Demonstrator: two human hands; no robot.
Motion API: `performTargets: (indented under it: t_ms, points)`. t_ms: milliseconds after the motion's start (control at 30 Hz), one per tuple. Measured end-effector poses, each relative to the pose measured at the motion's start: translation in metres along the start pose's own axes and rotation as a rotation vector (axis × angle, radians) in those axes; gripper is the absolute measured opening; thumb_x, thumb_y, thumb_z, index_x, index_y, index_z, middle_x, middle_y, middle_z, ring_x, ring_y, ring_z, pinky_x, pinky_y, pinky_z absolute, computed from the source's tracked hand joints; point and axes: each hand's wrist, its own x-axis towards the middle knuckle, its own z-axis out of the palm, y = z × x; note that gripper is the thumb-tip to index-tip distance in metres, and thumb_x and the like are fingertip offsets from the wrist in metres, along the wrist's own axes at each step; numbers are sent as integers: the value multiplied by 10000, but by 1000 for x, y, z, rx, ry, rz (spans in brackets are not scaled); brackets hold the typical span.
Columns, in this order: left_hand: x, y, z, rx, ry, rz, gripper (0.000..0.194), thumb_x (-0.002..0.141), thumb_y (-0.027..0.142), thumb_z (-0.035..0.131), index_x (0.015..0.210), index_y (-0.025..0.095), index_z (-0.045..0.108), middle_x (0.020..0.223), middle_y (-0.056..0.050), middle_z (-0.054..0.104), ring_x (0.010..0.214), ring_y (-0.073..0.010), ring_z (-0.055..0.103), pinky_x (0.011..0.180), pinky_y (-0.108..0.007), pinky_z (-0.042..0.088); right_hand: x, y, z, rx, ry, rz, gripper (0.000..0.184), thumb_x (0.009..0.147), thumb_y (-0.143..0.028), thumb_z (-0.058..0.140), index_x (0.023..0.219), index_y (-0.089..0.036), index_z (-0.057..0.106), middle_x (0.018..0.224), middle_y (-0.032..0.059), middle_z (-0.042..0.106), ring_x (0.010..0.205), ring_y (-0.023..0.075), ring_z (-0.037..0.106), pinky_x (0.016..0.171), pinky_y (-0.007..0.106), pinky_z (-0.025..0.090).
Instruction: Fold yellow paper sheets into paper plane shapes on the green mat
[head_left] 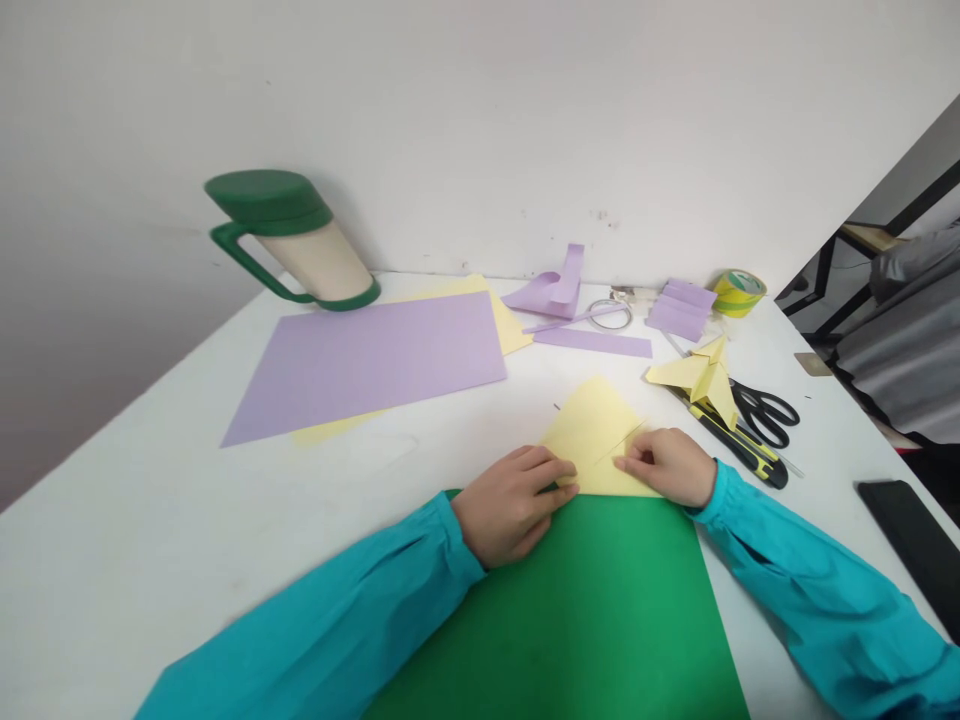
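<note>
A piece of yellow paper lies in front of me, its far end tapering to a point and a fold line showing on its right side. It overlaps the far edge of a green sheet. My left hand is closed at the paper's lower left edge, thumb and fingers together on it. On the right side, my right hand pinches the paper near the fold line. Just beyond that hand sits a folded yellow paper shape with pointed wings, on top of a black and yellow utility knife.
Black-handled scissors lie beside the knife. A purple sheet covers yellow paper at left, near a green-lidded jug. Purple scraps and a tape roll line the wall. A black flat object lies at right.
</note>
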Motion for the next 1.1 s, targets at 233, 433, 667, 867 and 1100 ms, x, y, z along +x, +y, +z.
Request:
performTargets:
  t_ms: [233,433,667,867,1100]
  points:
    - [0,0,-1,-7,-12,-2,307,801,91,432,1046,127,613,1044,-136,640,897,-229,555,758,-400,498,5,16,-4,285,-112,-70,492,834,-569,438,518,-192,437,453,-56,366,465,87,328,478,246,254]
    - [0,0,0,-2,-21,-13,301,812,93,433,1047,134,617,1056,-136,639,904,-228,557,763,-404,499,3,14,-3,234,-80,-88,407,787,-498,541,542,-189,442,486,-71,367,491,82,320,497,238,255]
    - [0,-1,0,-9,-18,-4,298,807,83,434,1041,125,614,1052,-138,638,900,-229,555,763,-404,495,4,15,-2,237,-89,-82,354,770,-406,590,536,-187,441,488,-83,343,494,79,322,499,226,260]
    - [0,-1,-1,-16,-17,0,307,807,89,434,1051,120,617,1050,-141,640,896,-232,559,757,-407,499,5,16,-2,251,-96,-73,321,755,-386,612,552,-182,471,495,-79,382,500,81,345,500,227,270]
    - [-1,-2,0,-30,51,8,321,798,70,451,1071,141,604,1015,-127,671,927,-223,587,778,-391,527,0,17,-5,318,-180,-103,311,729,-427,665,610,-167,544,535,-60,476,516,84,414,506,225,318]
